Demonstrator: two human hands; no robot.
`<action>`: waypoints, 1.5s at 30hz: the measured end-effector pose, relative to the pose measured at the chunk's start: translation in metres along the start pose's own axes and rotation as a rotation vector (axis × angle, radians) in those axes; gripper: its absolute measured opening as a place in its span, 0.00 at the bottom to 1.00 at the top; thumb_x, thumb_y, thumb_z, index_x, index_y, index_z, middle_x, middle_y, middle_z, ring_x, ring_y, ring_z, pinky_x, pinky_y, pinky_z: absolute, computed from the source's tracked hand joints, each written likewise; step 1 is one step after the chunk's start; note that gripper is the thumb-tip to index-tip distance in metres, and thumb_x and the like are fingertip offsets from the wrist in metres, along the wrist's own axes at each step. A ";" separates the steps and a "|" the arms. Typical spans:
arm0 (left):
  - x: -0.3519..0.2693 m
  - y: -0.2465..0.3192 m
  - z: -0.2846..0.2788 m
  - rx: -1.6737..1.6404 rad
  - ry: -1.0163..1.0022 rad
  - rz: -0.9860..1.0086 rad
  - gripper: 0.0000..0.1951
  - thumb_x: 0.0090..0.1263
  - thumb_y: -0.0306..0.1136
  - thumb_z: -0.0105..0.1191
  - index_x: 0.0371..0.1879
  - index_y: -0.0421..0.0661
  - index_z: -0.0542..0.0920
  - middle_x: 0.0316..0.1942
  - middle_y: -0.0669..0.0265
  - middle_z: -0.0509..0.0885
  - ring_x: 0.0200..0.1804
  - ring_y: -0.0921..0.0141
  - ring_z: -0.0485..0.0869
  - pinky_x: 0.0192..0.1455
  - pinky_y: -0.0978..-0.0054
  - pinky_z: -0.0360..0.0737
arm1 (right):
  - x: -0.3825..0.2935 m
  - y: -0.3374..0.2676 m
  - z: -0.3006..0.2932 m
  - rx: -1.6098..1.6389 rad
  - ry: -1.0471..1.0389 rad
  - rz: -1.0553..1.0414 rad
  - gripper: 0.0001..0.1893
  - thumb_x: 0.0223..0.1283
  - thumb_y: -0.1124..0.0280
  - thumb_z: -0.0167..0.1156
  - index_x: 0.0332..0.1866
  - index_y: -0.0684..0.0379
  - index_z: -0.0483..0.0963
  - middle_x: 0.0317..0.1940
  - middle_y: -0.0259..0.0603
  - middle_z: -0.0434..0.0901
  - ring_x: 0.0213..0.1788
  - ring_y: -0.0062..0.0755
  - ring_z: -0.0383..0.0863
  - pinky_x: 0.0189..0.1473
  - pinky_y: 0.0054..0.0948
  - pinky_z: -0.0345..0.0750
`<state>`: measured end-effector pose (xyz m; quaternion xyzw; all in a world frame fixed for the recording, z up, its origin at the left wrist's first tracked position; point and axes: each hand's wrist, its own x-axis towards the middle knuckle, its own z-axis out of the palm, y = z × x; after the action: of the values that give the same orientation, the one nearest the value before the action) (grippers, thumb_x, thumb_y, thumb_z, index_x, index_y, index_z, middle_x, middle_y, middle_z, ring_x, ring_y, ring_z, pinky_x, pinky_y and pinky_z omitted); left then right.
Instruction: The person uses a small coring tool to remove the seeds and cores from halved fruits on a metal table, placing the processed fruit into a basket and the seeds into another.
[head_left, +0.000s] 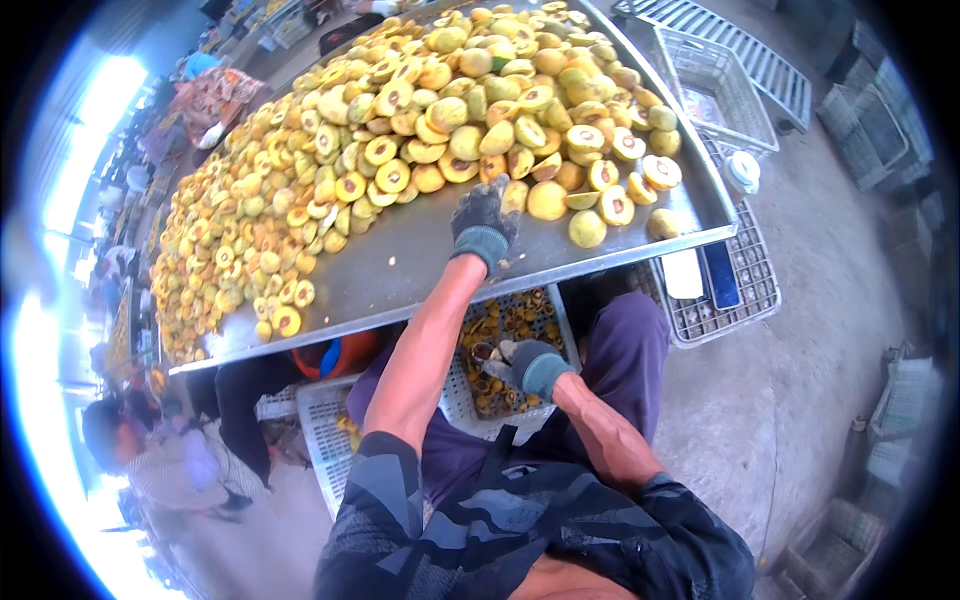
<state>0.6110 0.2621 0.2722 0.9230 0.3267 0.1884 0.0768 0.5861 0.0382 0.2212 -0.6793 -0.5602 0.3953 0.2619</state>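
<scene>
A metal-topped table (367, 274) before me bears a large heap of yellow stone fruit (450, 114), many cut in half with brown pits or hollows showing. My left hand (486, 217), in a dark knitted glove, reaches to the heap's near edge. Its fingers are against a yellow fruit (514, 196); whether they grip it is unclear. Lower down, between my knees, my right hand (531, 366), also gloved, is closed on a small dark-red and pale object (484, 352), too small to identify. Below it stands a white plastic crate (459, 390) with yellow fruit pieces inside.
The table's raised metal rim (660, 241) runs above my knees. To the right, a phone (720, 276) and a white item (682, 274) lie on an upturned crate (756, 262), near a white lidded container (742, 172). Another person (176, 457) sits at the left.
</scene>
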 end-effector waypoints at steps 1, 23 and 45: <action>0.015 0.011 0.007 0.074 -0.099 -0.060 0.32 0.61 0.48 0.65 0.67 0.57 0.74 0.57 0.54 0.80 0.59 0.52 0.79 0.62 0.54 0.78 | 0.000 0.000 0.000 -0.032 -0.017 0.019 0.23 0.69 0.45 0.56 0.43 0.58 0.79 0.39 0.54 0.85 0.44 0.57 0.85 0.48 0.49 0.77; -0.146 -0.025 -0.089 -2.112 0.185 -0.656 0.35 0.80 0.63 0.37 0.62 0.39 0.73 0.53 0.54 0.83 0.52 0.59 0.85 0.53 0.63 0.86 | -0.025 -0.082 -0.045 0.390 0.348 -0.253 0.11 0.72 0.66 0.59 0.43 0.64 0.74 0.32 0.59 0.80 0.35 0.57 0.83 0.38 0.41 0.77; -0.167 0.045 -0.100 -1.646 0.567 -0.722 0.26 0.85 0.53 0.32 0.48 0.42 0.78 0.42 0.56 0.85 0.44 0.64 0.85 0.50 0.67 0.85 | -0.026 -0.117 -0.032 0.404 0.482 -0.179 0.16 0.76 0.65 0.52 0.55 0.67 0.75 0.38 0.64 0.83 0.43 0.61 0.86 0.42 0.44 0.80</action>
<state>0.4775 0.1232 0.3257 0.3415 0.3636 0.5426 0.6759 0.5461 0.0435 0.3385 -0.6357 -0.4497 0.3019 0.5500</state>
